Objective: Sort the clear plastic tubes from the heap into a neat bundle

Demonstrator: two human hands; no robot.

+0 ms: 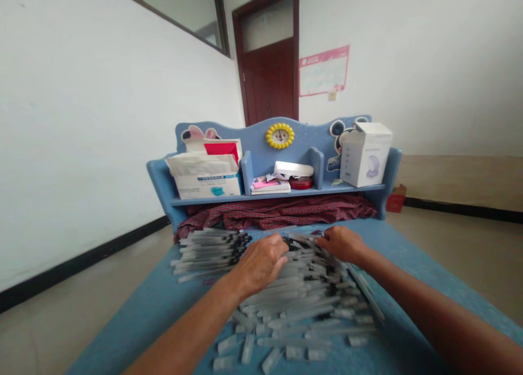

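Caps (295, 354) lie toward the table's (147, 307) near edge, heaped pens (288, 298) mid-table. Toward the far edge, left hand (265, 256) and right hand (341, 243) curl over pens; whether they pinch any, I cannot tell. Cloth (278, 212) lies behind.

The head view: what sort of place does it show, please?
Probably an indoor room in a home or small office, with a child's desk. The blue desk carries a yellow flower-shaped dial and a cartoon mouse cutout; a brown door stands behind.
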